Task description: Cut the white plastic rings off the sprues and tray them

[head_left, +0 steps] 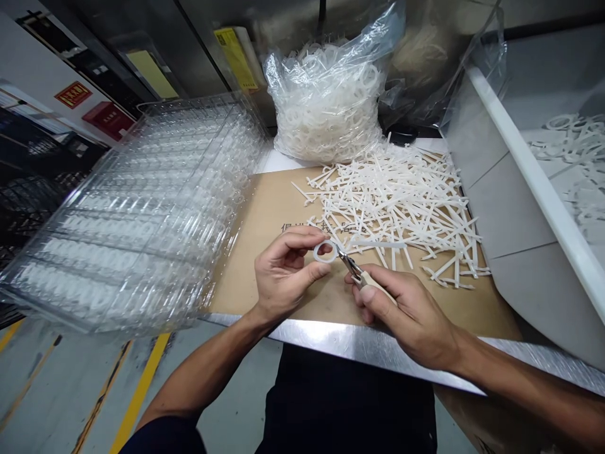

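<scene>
My left hand (283,271) pinches a small white plastic ring (325,251) between thumb and fingers, holding it just above the brown cardboard sheet (274,214). My right hand (401,309) is closed around a small pair of cutting pliers (352,268) with pale handles. The metal tip of the pliers touches the right edge of the ring. Both hands hover near the front of the table, close together.
A heap of white plastic sprue sticks (401,202) lies on the cardboard behind my hands. A clear bag of white rings (326,101) stands at the back. Stacked clear blister trays (142,214) fill the left. A grey bin (534,183) holds more parts on the right. The metal table edge (359,347) runs in front.
</scene>
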`<state>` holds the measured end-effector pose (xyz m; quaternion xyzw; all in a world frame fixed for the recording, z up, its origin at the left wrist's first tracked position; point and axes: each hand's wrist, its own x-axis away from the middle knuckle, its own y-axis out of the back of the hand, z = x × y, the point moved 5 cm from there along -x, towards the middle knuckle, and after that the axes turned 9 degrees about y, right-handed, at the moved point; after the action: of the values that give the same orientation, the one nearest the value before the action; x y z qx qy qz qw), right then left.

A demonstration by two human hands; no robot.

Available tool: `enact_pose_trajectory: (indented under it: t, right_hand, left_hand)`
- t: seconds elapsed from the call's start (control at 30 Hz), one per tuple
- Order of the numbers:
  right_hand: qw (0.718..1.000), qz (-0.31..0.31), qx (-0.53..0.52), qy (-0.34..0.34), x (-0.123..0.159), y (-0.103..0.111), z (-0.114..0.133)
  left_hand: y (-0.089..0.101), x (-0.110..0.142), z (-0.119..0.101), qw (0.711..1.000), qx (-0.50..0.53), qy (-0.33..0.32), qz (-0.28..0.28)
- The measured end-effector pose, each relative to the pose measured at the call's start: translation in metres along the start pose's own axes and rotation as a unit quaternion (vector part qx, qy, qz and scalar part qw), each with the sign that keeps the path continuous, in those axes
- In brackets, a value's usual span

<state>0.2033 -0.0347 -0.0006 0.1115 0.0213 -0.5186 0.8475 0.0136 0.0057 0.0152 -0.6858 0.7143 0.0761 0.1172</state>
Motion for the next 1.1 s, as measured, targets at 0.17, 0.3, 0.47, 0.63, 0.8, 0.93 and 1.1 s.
enact_pose_trajectory:
  t: [0.17,0.3,0.47,0.63,0.8,0.93,1.1]
  right_hand:
    - [1.000,0.011,0.007,-0.001,0.001,-0.001,0.000]
    - [0.999,0.015,0.031,0.003,0.000,-0.004,0.003]
    - [0.999,0.005,0.039,-0.003,-0.001,-0.003,-0.001]
    - [0.999,-0.008,0.037,-0.032,-0.004,0.003,-0.013]
    - [0.999,0.000,0.017,-0.034,-0.003,0.002,-0.017]
    - [1.000,0.010,0.010,-0.026,0.000,0.000,-0.017]
    - [0.999,0.016,0.010,-0.033,0.004,0.000,-0.019]
  left_hand:
    - [-0.003,0.000,-0.002,1.000,0.018,-0.006,0.008]
    - [-0.003,-0.001,-0.002,1.000,0.024,0.012,-0.002]
    - [-0.005,-0.001,0.001,0.999,0.036,0.029,0.000]
    - [-0.002,0.000,0.007,0.998,0.038,0.048,-0.019]
    - [0.001,0.002,0.011,0.996,0.063,0.060,-0.020]
    - [0.000,0.003,0.009,0.995,0.076,0.056,-0.008]
    - [0.001,0.003,0.005,0.997,0.072,0.035,-0.019]
